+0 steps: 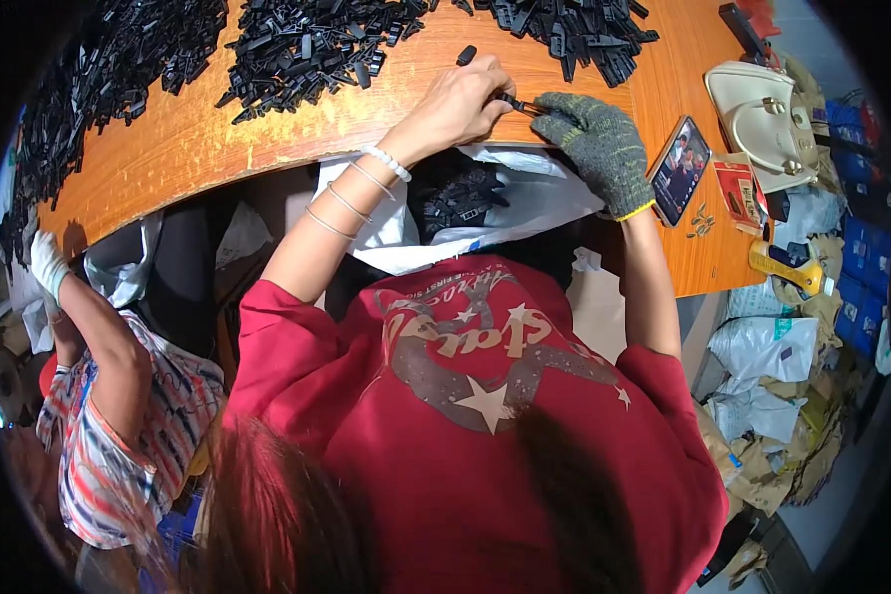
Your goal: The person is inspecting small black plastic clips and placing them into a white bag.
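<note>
My bare left hand (463, 102), with bracelets on its wrist, is closed at the table's front edge. Its fingertips pinch a small, narrow black plastic piece (510, 100). My right hand (596, 147) wears a dark grey knit glove with a yellow cuff. Its fingers are closed on the other end of the same piece, so the two hands nearly meet. Another black piece (466, 55) shows just beyond my left knuckles; whether it touches the hand I cannot tell. Below the hands, an open white bag (381, 238) at my lap holds black plastic parts (460, 203).
Heaps of black parts (317, 49) cover the far side of the wooden table (267, 129). At right lie a phone (681, 170), a red packet (740, 188), a cream handbag (762, 119) and a yellow tape roll (787, 267). A co-worker's gloved hand (47, 262) is at left.
</note>
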The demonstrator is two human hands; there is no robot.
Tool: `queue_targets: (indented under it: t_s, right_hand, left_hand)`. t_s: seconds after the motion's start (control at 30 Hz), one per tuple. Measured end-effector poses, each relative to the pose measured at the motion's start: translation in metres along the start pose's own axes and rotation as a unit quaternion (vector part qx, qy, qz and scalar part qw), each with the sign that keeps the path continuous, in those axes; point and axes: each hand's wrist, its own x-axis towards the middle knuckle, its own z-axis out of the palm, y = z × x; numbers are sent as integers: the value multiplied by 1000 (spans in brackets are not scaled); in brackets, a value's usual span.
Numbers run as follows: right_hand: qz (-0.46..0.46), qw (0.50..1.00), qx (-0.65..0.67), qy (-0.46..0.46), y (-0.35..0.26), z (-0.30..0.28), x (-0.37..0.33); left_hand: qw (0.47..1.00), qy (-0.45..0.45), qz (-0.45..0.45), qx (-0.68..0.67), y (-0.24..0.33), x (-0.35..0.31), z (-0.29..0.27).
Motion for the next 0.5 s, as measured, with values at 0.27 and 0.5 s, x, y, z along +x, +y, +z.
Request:
queue_targets:
  t_s: [0.27, 0.5]
  right_hand:
    - [-141, 985, -93, 22, 6, -5, 2]
    - [-9, 992, 122, -21, 7, -1, -1]
  left_hand:
    - [1000, 14, 15, -8, -4, 0, 2]
    - [1000, 16, 20, -12, -3, 0, 1]
